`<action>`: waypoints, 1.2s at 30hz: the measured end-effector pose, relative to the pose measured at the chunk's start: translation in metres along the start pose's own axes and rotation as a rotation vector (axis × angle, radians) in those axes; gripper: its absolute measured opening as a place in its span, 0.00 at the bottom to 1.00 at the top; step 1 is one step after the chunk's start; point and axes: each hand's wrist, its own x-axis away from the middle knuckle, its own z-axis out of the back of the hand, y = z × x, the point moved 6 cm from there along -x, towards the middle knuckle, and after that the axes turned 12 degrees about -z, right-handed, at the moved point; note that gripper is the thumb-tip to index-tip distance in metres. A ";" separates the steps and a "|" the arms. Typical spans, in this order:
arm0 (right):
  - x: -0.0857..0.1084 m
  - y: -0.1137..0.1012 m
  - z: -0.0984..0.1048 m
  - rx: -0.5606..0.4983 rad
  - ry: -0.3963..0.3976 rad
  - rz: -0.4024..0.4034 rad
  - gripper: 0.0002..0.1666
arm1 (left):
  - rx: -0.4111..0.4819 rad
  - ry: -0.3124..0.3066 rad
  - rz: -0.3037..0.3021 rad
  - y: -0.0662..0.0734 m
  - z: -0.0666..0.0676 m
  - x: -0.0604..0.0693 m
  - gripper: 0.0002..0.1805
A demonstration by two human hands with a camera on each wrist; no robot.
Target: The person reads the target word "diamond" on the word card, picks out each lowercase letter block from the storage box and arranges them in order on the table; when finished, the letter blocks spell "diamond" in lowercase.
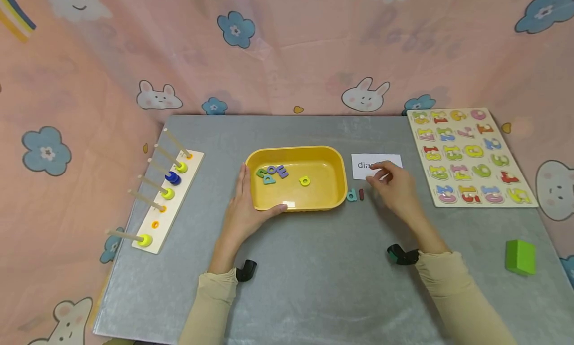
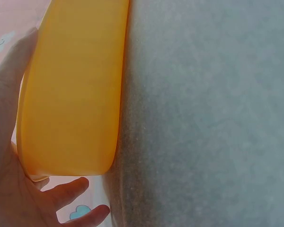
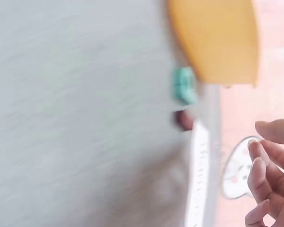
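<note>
Nearest us, a beige sleeve point(image 1: 208, 310) leads to our left hand point(image 1: 242, 213), gripping the yellow tray point(image 1: 325, 183) at its eight o'clock corner. Inside, four letters point(image 1: 282, 171) cluster at nine o'clock, a yellow letter point(image 1: 305, 185) near centre. Past three o'clock, outside, lie a blue d point(image 1: 355, 195) and red letter point(image 1: 361, 195): apparently two set out, more left, since the partly covered card point(image 1: 360, 172) begins "dia". Our right hand point(image 1: 396, 193) hovers there, fingertips narrowly apart, nothing visible between.

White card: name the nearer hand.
Right: the right hand partly hides the white card in the head view; the left hand is farther, at the left end of the yellow tray.
</note>
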 end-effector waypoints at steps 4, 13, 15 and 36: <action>-0.001 -0.022 -0.005 -0.014 -0.035 0.011 0.17 | 0.001 -0.004 0.007 0.000 0.000 0.000 0.79; 0.009 -0.070 -0.054 -0.046 -0.186 0.130 0.20 | 0.006 0.000 0.010 -0.001 0.001 0.000 0.79; 0.010 -0.077 -0.063 -0.058 -0.220 0.149 0.21 | 0.008 -0.003 0.013 -0.001 0.001 0.001 0.79; -0.005 -0.098 -0.127 0.104 -0.330 0.058 0.25 | -0.006 0.001 0.011 -0.001 0.000 -0.002 0.79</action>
